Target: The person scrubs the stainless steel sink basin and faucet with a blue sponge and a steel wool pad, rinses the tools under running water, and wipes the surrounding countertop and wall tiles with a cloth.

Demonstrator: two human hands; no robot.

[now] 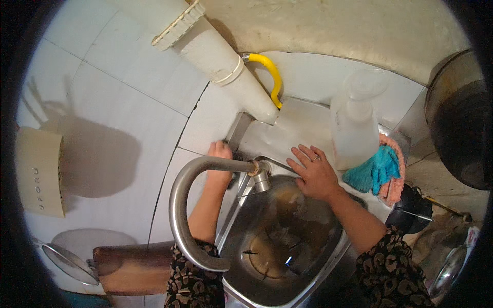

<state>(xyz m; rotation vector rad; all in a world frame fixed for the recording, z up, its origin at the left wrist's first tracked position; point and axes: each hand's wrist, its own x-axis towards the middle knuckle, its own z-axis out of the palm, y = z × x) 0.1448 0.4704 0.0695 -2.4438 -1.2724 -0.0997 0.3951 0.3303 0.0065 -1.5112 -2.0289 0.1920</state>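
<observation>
My left hand (220, 158) is behind the curved steel faucet (179, 200), against the back edge of the sink beside the tiled wall. Its fingers are bent near a raised metal ledge (239, 129); whether they hold anything is hidden. My right hand (314, 171), a ring on one finger, spreads its fingers over the steel sink's rear rim, holding nothing. Whether it touches the rim is unclear. Murky water fills the sink basin (323, 277), with a round object (265, 254) dimly visible in it. To the right of this hand stands a translucent plastic bottle (354, 134).
A teal cloth (375, 169) and a pink cloth (396, 169) lie at the sink's right corner. Behind are a white pipe (223, 65) and a yellow hose (274, 75). A large dark pot (462, 127) stands right. A wooden board (134, 269) and a strainer (69, 263) are left.
</observation>
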